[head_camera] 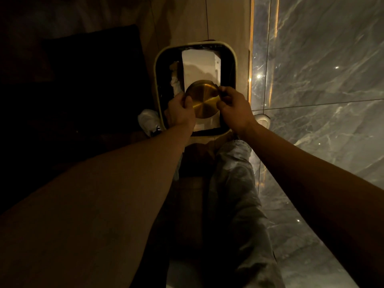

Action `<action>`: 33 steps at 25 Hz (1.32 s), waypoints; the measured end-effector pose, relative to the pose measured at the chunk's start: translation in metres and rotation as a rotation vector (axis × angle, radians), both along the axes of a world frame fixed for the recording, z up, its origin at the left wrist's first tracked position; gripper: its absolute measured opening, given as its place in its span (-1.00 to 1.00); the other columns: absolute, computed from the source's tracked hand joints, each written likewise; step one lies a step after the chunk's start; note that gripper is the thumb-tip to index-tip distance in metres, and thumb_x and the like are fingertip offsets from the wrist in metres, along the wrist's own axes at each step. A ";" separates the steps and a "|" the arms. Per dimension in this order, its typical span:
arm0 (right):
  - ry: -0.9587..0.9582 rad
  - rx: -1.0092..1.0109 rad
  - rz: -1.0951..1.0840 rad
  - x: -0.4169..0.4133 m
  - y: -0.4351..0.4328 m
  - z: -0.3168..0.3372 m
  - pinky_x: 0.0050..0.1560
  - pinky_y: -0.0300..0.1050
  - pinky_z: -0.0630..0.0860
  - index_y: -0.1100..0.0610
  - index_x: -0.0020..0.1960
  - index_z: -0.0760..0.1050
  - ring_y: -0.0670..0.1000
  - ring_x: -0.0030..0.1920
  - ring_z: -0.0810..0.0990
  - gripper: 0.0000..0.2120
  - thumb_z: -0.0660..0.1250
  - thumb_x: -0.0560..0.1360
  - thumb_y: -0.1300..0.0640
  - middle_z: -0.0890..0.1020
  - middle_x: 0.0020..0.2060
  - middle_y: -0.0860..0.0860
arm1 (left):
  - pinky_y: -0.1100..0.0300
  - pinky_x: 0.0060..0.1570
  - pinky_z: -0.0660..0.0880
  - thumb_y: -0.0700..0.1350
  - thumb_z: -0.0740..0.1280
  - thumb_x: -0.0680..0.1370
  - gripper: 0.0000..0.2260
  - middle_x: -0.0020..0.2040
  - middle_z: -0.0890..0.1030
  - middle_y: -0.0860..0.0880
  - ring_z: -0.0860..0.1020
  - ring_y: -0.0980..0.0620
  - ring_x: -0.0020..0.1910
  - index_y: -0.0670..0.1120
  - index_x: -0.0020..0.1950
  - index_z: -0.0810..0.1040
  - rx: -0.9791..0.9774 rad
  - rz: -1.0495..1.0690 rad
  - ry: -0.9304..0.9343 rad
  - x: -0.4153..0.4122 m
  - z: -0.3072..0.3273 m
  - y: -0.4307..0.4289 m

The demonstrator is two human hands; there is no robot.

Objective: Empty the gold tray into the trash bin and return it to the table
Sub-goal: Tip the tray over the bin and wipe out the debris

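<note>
A round gold tray (203, 98) hangs over the open trash bin (159, 84), its brushed metal face turned toward me. My left hand (180, 112) grips its left edge. My right hand (233, 109) grips its right edge. The bin is rectangular with a pale rim and a black liner. Inside it lie a white box (198, 64) and crumpled pale paper (175, 80). No table is in view.
The bin stands on a beige floor beside a glossy grey marble floor (322, 80), with a lit gold strip (251, 59) between them. A dark piece of furniture (83, 84) fills the left. My legs in grey trousers and white shoes (148, 121) stand close to the bin.
</note>
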State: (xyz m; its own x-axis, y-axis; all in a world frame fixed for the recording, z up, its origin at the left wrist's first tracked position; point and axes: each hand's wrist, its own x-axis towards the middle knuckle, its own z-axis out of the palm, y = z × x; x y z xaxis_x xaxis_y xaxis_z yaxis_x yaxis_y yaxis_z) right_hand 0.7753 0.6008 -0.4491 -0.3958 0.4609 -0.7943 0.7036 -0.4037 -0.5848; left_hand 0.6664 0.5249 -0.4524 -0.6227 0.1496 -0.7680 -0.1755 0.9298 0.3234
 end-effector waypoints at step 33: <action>0.112 0.121 0.064 0.010 0.007 0.010 0.15 -0.16 0.55 0.10 0.32 0.45 0.13 0.10 0.55 -0.66 0.26 0.54 0.13 0.60 0.05 0.18 | -0.12 0.23 0.45 0.09 0.60 0.24 -0.02 0.42 0.27 -0.18 0.32 -0.20 0.39 -0.05 0.52 0.17 0.071 -0.770 0.148 -0.002 0.010 -0.013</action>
State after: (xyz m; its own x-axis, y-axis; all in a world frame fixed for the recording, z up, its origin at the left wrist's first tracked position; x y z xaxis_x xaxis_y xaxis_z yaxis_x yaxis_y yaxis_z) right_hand 0.7857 0.6082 -0.4388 -0.5101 0.5214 -0.6841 0.6537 -0.2819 -0.7023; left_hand 0.6643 0.5120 -0.4429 -0.4191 0.6264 -0.6572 0.5593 0.7483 0.3566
